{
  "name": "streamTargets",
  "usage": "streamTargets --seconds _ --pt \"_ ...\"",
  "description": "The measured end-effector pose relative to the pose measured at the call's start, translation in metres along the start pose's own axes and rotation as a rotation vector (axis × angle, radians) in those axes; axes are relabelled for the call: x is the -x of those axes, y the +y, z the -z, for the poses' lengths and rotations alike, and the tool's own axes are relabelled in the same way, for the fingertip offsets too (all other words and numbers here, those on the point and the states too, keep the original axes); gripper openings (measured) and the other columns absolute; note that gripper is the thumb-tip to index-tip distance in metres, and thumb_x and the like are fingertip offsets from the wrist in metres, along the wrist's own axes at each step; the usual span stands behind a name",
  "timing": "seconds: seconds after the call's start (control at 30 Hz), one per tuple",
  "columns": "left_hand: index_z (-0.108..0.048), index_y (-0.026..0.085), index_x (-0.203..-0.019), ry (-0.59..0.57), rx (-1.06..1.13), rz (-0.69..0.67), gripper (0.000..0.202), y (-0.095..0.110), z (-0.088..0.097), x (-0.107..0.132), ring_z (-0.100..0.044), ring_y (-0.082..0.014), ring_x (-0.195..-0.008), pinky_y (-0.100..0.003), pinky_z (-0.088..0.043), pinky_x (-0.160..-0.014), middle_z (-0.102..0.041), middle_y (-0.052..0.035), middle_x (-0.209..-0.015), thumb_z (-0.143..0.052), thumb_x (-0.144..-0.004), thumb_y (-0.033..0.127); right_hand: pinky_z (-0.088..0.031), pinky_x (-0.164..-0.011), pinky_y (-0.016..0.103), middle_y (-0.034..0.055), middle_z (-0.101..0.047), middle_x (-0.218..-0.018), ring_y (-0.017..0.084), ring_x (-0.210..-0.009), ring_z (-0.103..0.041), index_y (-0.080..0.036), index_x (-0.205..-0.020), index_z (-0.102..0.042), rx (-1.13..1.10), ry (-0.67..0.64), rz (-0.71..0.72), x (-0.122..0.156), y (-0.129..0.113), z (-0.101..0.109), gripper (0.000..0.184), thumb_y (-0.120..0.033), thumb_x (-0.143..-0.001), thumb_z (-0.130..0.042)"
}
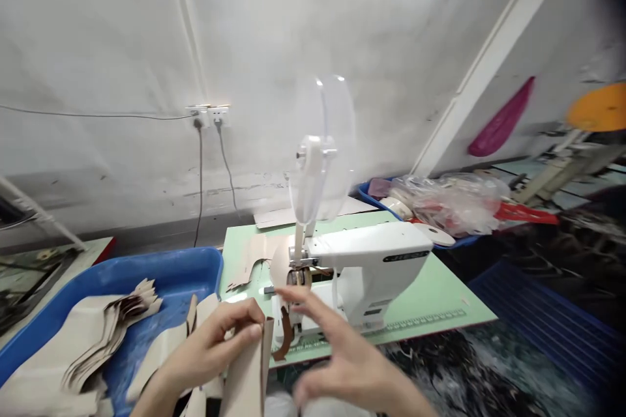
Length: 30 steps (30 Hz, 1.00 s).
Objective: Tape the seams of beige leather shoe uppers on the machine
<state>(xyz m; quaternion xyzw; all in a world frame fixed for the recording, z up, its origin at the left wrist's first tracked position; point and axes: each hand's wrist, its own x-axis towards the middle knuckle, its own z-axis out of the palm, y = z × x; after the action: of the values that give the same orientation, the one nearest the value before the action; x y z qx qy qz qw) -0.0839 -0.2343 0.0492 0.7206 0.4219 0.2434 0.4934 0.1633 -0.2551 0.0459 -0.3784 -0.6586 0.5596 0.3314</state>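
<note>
Pinched between the thumb and fingers of my left hand (229, 339) is a beige leather piece (244, 381), which hangs down with its edge folded over. My right hand (337, 352) is open, thumb and fingers apart, a little right of that piece and in front of the machine head. Behind both hands stands a white machine (366, 267) like a sewing machine, with a tape reel (323, 150) on top. A brown strip (285, 335) hangs at its working end. Another beige piece (252, 260) lies on the green table (445, 287) to the left of the machine.
At the left, a blue tub (161, 267) holds stacked beige pieces (73, 345). Behind the machine on the right is a second blue tub with plastic bags (450, 199). A wall socket (218, 116) has cords hanging down. Dark scraps (440, 371) lie below the table.
</note>
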Motion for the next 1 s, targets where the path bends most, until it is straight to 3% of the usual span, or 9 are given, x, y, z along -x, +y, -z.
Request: streamTargets --seconds 0.07,0.13,0.2,0.27,0.43,0.53,0.6,0.87,1.0 --pt "-0.06 0.019 -0.08 -0.024 -0.058 -0.021 0.035 0.004 -0.016 -0.017 -0.047 -0.0149 -0.069 -0.023 -0.038 -0.065 -0.055 -0.0001 -0.072 -0.048 -0.092 0.05 -0.053 -0.082 0.035 0.0058 -0.065 -0.097 0.021 -0.091 -0.063 -0.019 -0.106 -0.06 -0.243 0.018 -0.107 -0.005 0.013 -0.005 0.049 -0.051 -0.073 -0.076" --pt "-0.059 0.018 -0.077 -0.007 -0.074 -0.014 0.037 0.005 -0.026 -0.03 -0.044 -0.0135 -0.066 -0.023 -0.035 -0.062 -0.052 0.001 -0.068 -0.049 -0.091 0.05 -0.051 -0.079 0.032 0.0048 -0.063 -0.091 0.019 -0.085 -0.062 -0.017 -0.095 -0.061 -0.383 0.109 -0.153 -0.008 0.024 -0.003 0.039 -0.049 -0.077 -0.074" --pt "-0.06 0.018 -0.077 0.0 -0.047 -0.023 0.037 0.005 -0.031 -0.04 -0.045 -0.0138 -0.067 -0.023 -0.036 -0.063 -0.053 0.0004 -0.069 -0.051 -0.09 0.05 -0.047 -0.085 0.031 0.0054 -0.059 -0.111 0.019 -0.098 -0.058 -0.021 -0.109 -0.06 -0.336 0.159 -0.119 -0.008 0.029 0.005 0.044 -0.044 -0.075 -0.077" --pt "-0.062 0.017 -0.078 -0.028 -0.004 -0.039 0.035 0.004 -0.034 -0.045 -0.049 -0.015 -0.072 -0.023 -0.038 -0.067 -0.058 -0.001 -0.073 -0.052 -0.09 0.049 -0.044 -0.09 0.03 0.0039 -0.054 -0.12 0.019 -0.105 -0.054 -0.027 -0.121 -0.056 -0.259 0.088 -0.082 -0.006 0.027 0.015 0.052 -0.042 -0.075 -0.077" --pt "-0.067 0.017 -0.081 -0.061 0.069 0.044 0.037 0.0 -0.036 -0.049 -0.048 -0.015 -0.071 -0.022 -0.037 -0.064 -0.058 -0.0013 -0.073 -0.054 -0.088 0.051 -0.041 -0.091 0.027 0.0035 -0.054 -0.11 0.018 -0.105 -0.051 -0.018 -0.083 -0.065 -0.144 -0.023 -0.041 -0.004 0.022 0.034 0.027 -0.044 -0.08 -0.072" --pt "-0.066 0.016 -0.077 0.019 0.067 0.084 0.04 -0.006 -0.033 -0.057 -0.046 -0.0141 -0.068 -0.021 -0.035 -0.06 -0.056 -0.001 -0.071 -0.054 -0.088 0.052 -0.04 -0.067 0.023 0.0011 -0.056 -0.077 0.013 -0.074 -0.051 -0.014 -0.081 -0.065 -0.259 0.149 -0.141 -0.012 0.032 0.033 0.037 -0.051 -0.081 -0.068" --pt "-0.065 0.015 -0.075 0.093 0.053 0.099 0.042 -0.012 -0.031 -0.065 -0.043 -0.0133 -0.067 -0.021 -0.033 -0.058 -0.053 -0.0004 -0.069 -0.052 -0.089 0.053 -0.04 -0.064 0.024 0.0014 -0.058 -0.071 0.013 -0.069 -0.052 -0.013 -0.082 -0.066 -0.411 0.306 -0.183 -0.018 0.041 0.029 0.041 -0.053 -0.078 -0.071" --pt "-0.05 0.016 -0.061 0.254 0.141 0.193 0.048 -0.032 -0.039 -0.083 -0.031 -0.0094 -0.055 -0.02 -0.024 -0.048 -0.038 0.0039 -0.058 -0.055 -0.082 0.058 -0.05 -0.068 0.03 0.0074 -0.069 -0.078 0.021 -0.073 -0.063 -0.012 -0.081 -0.072 -0.685 0.576 -0.201 -0.037 0.066 0.023 0.031 -0.038 -0.068 -0.082" --pt "-0.051 0.016 -0.06 0.297 0.214 0.184 0.044 -0.049 -0.032 -0.104 -0.032 -0.0089 -0.054 -0.02 -0.025 -0.049 -0.04 0.0045 -0.057 -0.059 -0.079 0.055 -0.053 -0.078 0.036 0.0069 -0.071 -0.097 0.026 -0.089 -0.064 -0.02 -0.099 -0.071 -0.734 0.702 -0.166 -0.056 0.093 0.03 0.043 -0.031 -0.06 -0.085"
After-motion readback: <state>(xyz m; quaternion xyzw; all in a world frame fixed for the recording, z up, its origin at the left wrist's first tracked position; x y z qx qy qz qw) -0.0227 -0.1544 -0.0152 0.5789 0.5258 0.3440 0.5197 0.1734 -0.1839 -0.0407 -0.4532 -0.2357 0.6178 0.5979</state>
